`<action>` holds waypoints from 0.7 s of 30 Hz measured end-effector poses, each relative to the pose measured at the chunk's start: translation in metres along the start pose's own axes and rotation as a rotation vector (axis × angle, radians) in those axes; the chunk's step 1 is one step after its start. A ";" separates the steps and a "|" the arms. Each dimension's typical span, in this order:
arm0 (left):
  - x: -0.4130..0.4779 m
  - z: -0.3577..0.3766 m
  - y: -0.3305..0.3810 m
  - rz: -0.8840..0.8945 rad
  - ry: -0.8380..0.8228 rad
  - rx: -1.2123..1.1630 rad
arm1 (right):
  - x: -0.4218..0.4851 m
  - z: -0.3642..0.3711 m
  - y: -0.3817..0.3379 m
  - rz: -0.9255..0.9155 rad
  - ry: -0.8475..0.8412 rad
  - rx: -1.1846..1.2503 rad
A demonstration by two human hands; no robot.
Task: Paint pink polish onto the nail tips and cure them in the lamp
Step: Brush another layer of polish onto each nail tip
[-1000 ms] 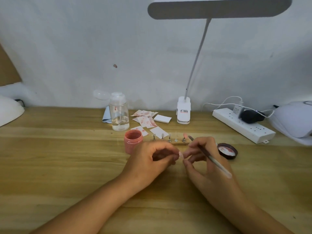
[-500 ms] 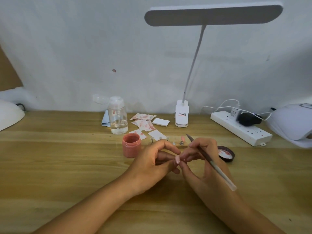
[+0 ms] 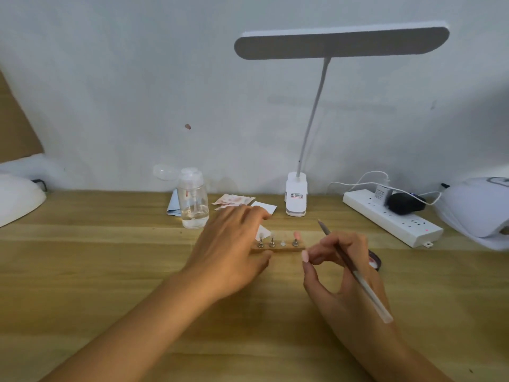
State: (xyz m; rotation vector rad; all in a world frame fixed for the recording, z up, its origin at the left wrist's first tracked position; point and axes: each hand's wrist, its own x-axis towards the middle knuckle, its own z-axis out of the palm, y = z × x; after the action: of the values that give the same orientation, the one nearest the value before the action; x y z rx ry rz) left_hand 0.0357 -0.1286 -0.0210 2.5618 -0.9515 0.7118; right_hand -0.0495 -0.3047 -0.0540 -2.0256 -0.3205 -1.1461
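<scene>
Holder (image 3: 286,248): left end lay under the blurred left hand (image 3: 231,249).
Lid (image 3: 375,261): was mostly hidden behind the right hand (image 3: 344,274).
Brush (image 3: 355,271): bristle tip was too small to read.
Curing lamp (image 3: 473,208): was cut by the right edge.

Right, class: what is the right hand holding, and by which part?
The right hand holds the brush by the dark part of its shaft, nearer the tip, which points away.

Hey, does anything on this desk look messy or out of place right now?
A pink smear marks the white wall above the bottle. Pink-stained wipes lie scattered near the wall, beyond the left hand. Otherwise nothing looks spilled or broken.
</scene>
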 end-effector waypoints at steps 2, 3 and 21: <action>0.017 0.000 -0.007 -0.045 -0.113 0.090 | 0.002 0.000 0.003 0.028 0.009 0.015; 0.027 0.002 -0.008 -0.063 -0.167 0.134 | 0.002 -0.002 0.005 0.031 -0.001 0.015; 0.029 0.012 0.007 0.061 -0.348 0.019 | 0.004 -0.003 0.009 -0.096 -0.104 -0.313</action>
State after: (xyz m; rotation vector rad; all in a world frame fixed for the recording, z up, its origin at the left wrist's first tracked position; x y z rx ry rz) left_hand 0.0541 -0.1543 -0.0138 2.7374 -1.1338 0.2920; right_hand -0.0446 -0.3134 -0.0542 -2.3714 -0.3077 -1.2126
